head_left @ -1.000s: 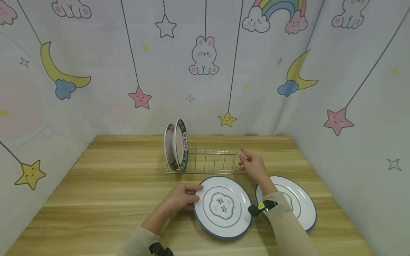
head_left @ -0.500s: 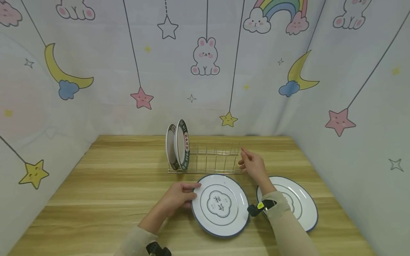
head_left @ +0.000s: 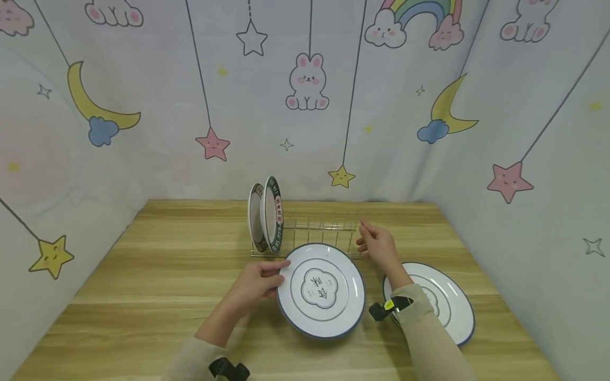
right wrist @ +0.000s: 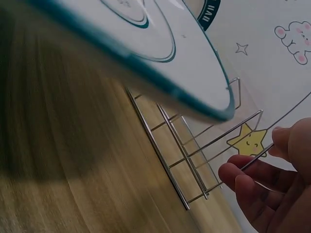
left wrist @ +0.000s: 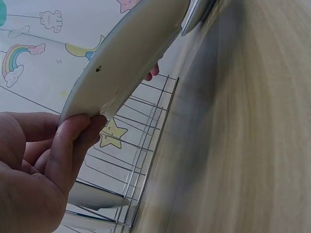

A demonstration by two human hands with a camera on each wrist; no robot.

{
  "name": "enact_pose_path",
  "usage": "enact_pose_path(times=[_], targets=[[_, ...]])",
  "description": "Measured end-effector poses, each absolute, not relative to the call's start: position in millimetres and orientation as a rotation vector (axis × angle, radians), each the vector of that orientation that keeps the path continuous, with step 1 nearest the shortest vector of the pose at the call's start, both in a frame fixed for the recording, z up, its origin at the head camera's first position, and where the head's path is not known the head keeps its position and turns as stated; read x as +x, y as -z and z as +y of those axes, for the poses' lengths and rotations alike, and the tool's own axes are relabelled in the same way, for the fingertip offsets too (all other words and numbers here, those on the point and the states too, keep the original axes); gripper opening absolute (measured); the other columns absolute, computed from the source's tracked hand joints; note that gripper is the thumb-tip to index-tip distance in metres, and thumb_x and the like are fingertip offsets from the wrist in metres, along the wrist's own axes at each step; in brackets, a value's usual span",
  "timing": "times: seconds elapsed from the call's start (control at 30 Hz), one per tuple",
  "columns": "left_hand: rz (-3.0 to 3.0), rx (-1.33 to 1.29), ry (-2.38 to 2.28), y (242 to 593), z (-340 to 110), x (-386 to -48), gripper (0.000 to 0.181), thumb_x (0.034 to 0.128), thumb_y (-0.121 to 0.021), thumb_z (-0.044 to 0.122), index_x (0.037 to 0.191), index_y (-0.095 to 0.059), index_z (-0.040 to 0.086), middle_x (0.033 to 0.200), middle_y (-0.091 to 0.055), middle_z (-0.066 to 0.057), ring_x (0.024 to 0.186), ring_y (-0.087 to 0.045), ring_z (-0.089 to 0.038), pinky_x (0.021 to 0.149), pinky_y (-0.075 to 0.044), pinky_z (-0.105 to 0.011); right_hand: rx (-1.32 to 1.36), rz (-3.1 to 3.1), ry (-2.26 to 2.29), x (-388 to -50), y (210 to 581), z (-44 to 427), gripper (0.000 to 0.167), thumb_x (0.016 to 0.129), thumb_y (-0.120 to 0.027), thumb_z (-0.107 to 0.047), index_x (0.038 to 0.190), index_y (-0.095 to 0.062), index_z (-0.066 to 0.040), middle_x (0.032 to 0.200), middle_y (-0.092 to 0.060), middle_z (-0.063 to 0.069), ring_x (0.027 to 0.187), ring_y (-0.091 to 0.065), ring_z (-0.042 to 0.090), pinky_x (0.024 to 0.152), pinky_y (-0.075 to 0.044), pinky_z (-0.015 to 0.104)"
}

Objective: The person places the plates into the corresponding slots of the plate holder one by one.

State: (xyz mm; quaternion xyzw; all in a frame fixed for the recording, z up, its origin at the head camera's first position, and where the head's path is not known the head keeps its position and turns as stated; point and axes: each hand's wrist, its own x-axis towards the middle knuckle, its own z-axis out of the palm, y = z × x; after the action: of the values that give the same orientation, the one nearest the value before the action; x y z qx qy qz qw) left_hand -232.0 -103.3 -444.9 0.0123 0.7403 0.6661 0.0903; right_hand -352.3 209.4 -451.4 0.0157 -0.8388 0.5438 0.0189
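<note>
Left hand (head_left: 253,284) pinches a white plate (head_left: 320,290); two green-rimmed dishes (head_left: 272,214) stand in the rack (head_left: 323,227), left end. White plate tilts above the table (head_left: 190,227), before the rack's middle; right hand (head_left: 378,246) pinches the rack's right end. Looks like racking; next calls for turning it upright.

Cartoon-printed cloth (head_left: 259,95) round 3 sides makes the wood-grain tabletop (head_left: 167,264) booth-like.

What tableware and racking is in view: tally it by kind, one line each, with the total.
Round white plates with blue rims: 2
Round white plates with green patterned rims: 2
Silver metal wire rack: 1
Total: 5 visible; whether another plate lies under the right-hand one is unclear.
</note>
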Motion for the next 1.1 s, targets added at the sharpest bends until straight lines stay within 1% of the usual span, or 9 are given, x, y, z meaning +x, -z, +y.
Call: enact_pose_path(times=[0.1,0.23,0.33,0.5,0.67,0.8,0.93,1.1], targets=[[2.233,0.008,-2.006,440,-105,-232,0.036,0.0904,-0.065,-0.002,0.125,-0.069,0.007,0.120,-0.067,-0.017,0.079,-0.065,-0.018,0.063,-0.059,-0.028,0.055,-2.609,-1.672,-352,452,210,0.047,0.104,-0.050,-0.036,0.147,-0.048,-0.018,0.093,-0.069,0.016,0.080,-0.070,0.029,0.070,-0.061,0.046],[2.240,0.024,-2.053,433,-108,-234,0.037,0.0906,-0.064,-0.003,0.127,-0.067,0.006,0.120,-0.066,-0.020,0.079,-0.065,-0.018,0.062,-0.059,-0.027,0.049,-2.600,-1.685,-352,452,211,0.047,0.104,-0.050,-0.036,0.147,-0.049,-0.017,0.092,-0.069,0.016,0.080,-0.070,0.030,0.070,-0.061,0.046],[2.224,0.032,-2.095,428,-111,-235,0.038,0.0913,-0.063,-0.003,0.128,-0.066,0.005,0.122,-0.065,-0.021,0.081,-0.066,-0.019,0.065,-0.060,-0.028,0.038,-2.598,-1.707,-351,452,210,0.046,0.104,-0.051,-0.035,0.146,-0.050,-0.015,0.092,-0.069,0.017,0.079,-0.070,0.030,0.070,-0.061,0.046],[2.219,0.021,-2.159,413,-117,-235,0.039,0.0930,-0.063,-0.001,0.130,-0.065,0.009,0.124,-0.064,-0.019,0.083,-0.067,-0.020,0.068,-0.061,-0.030,0.052,-2.603,-1.721,-350,451,211,0.047,0.104,-0.050,-0.034,0.146,-0.049,-0.014,0.093,-0.069,0.019,0.080,-0.070,0.031,0.071,-0.061,0.045],[2.240,0.033,-2.228,399,-120,-237,0.040,0.0930,-0.064,-0.002,0.132,-0.064,0.007,0.120,-0.066,-0.020,0.079,-0.065,-0.017,0.065,-0.060,-0.026,0.058,-2.607,-1.703,-350,448,210,0.047,0.104,-0.050,-0.036,0.147,-0.049,-0.015,0.093,-0.069,0.018,0.080,-0.070,0.030,0.073,-0.061,0.047],[2.242,0.038,-2.272,393,-120,-237,0.040,0.0933,-0.064,-0.002,0.133,-0.062,0.005,0.121,-0.065,-0.021,0.079,-0.065,-0.015,0.065,-0.059,-0.024,0.061,-2.619,-1.692,-350,447,210,0.047,0.105,-0.049,-0.034,0.147,-0.048,-0.013,0.094,-0.070,0.018,0.079,-0.070,0.027,0.074,-0.061,0.048],[2.232,-0.004,-2.325,390,-118,-238,0.041,0.0934,-0.064,-0.001,0.133,-0.062,0.007,0.124,-0.064,-0.019,0.081,-0.066,-0.014,0.065,-0.059,-0.023,0.060,-2.614,-1.704,-350,447,211,0.046,0.105,-0.049,-0.033,0.146,-0.049,-0.012,0.093,-0.070,0.018,0.080,-0.071,0.029,0.073,-0.061,0.048],[2.207,-0.051,-2.438,387,-119,-241,0.041,0.0924,-0.066,-0.002,0.133,-0.062,0.006,0.124,-0.065,-0.018,0.080,-0.067,-0.012,0.064,-0.059,-0.022,0.073,-2.609,-1.705,-350,447,211,0.045,0.105,-0.049,-0.033,0.146,-0.049,-0.013,0.093,-0.071,0.019,0.080,-0.071,0.031,0.073,-0.060,0.049]])
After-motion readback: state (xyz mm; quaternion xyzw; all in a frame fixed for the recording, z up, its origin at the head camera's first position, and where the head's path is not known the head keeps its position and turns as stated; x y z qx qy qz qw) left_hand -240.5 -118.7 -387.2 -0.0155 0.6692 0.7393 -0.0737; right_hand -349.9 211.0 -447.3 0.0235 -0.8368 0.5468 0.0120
